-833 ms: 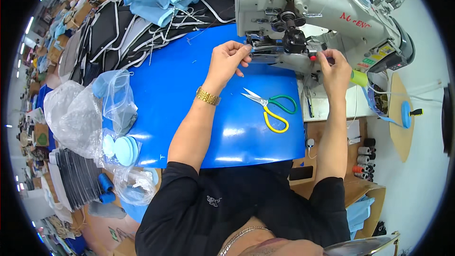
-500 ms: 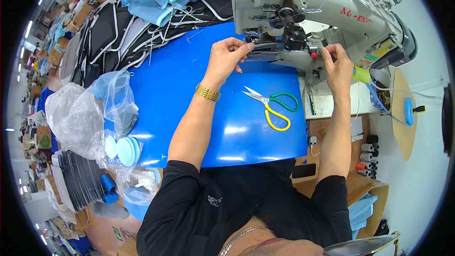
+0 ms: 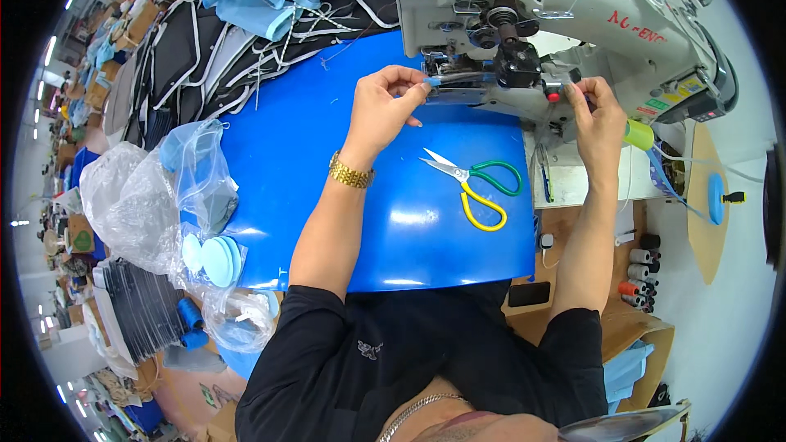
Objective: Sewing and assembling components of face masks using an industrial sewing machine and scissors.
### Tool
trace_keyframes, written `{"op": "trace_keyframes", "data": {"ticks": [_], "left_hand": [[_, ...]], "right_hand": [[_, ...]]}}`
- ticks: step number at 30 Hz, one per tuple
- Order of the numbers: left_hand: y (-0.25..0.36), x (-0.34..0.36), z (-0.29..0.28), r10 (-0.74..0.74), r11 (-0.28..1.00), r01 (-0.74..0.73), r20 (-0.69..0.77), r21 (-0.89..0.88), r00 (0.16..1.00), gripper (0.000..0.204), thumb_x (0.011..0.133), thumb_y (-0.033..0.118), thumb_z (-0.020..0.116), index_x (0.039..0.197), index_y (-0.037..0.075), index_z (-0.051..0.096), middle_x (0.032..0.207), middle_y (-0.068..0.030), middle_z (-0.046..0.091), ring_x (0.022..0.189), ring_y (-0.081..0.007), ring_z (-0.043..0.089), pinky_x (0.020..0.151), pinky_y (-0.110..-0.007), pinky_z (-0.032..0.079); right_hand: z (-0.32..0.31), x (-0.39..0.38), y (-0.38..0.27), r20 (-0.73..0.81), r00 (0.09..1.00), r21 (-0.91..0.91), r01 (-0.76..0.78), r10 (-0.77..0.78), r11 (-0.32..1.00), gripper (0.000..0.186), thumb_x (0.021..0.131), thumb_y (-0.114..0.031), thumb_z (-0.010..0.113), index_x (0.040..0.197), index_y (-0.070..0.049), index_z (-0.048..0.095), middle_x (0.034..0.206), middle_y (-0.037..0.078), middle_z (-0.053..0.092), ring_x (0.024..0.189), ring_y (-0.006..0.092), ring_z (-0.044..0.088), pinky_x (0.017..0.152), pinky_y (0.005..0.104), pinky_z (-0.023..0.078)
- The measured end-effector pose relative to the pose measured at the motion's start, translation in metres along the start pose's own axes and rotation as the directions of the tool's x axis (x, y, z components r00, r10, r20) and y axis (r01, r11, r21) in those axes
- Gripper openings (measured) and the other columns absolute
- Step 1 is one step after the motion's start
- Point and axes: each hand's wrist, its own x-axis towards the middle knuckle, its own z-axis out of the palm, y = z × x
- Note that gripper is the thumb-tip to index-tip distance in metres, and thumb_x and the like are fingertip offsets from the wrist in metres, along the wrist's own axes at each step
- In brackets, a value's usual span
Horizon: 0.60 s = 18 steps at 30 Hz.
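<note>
At the white sewing machine (image 3: 622,8), my left hand (image 3: 383,106) pinches the end of a thin light-blue strip (image 3: 432,82) at a metal guide (image 3: 458,74) left of the black needle assembly (image 3: 517,64). My right hand (image 3: 599,119) has its fingers closed at the metal fitting beside a red knob (image 3: 553,96); what they grip is too small to make out. Below my hands, scissors (image 3: 472,184) with green and yellow handles lie open on the blue sheet (image 3: 368,229).
Black padded pieces (image 3: 184,57) and light-blue fabric (image 3: 246,0) are piled back left. Plastic bags (image 3: 123,205) and pale-blue discs (image 3: 217,262) sit at the left edge. Right are a green cylinder (image 3: 637,133), a blue tape reel (image 3: 715,199) and thread spools (image 3: 643,278) below.
My left hand has moved slightly to the left, and my right hand has shifted right along the machine, away from the left one. Both keep their fingers closed.
</note>
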Motion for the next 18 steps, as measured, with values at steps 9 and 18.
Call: {"op": "trace_keyframes", "data": {"ticks": [9,18], "left_hand": [[-0.028,0.013,0.021,0.139,0.95,-0.176,-0.155,-0.257,0.978,0.043,0.082,0.004,0.066,0.122,-0.002,0.051,0.122,-0.0109,0.056,0.117,-0.019,0.052,0.097,-0.034,0.045],[-0.053,0.009,0.023,0.291,0.869,-0.3,-0.084,-0.393,0.953,0.049,0.08,0.005,0.074,0.125,0.0,0.053,0.121,-0.0088,0.056,0.111,-0.0156,0.054,0.094,-0.034,0.046]], "right_hand": [[-0.004,-0.029,-0.03,-0.166,0.983,0.186,-0.045,0.077,0.982,0.019,0.083,-0.006,0.069,0.101,-0.003,0.063,0.089,0.005,0.068,0.06,0.0073,0.053,0.056,0.0205,0.042],[0.034,-0.165,-0.02,0.306,0.951,0.169,-0.017,-0.036,0.985,0.034,0.075,-0.001,0.071,0.108,0.0,0.06,0.106,0.018,0.064,0.099,0.0321,0.062,0.086,0.0365,0.048]]}}
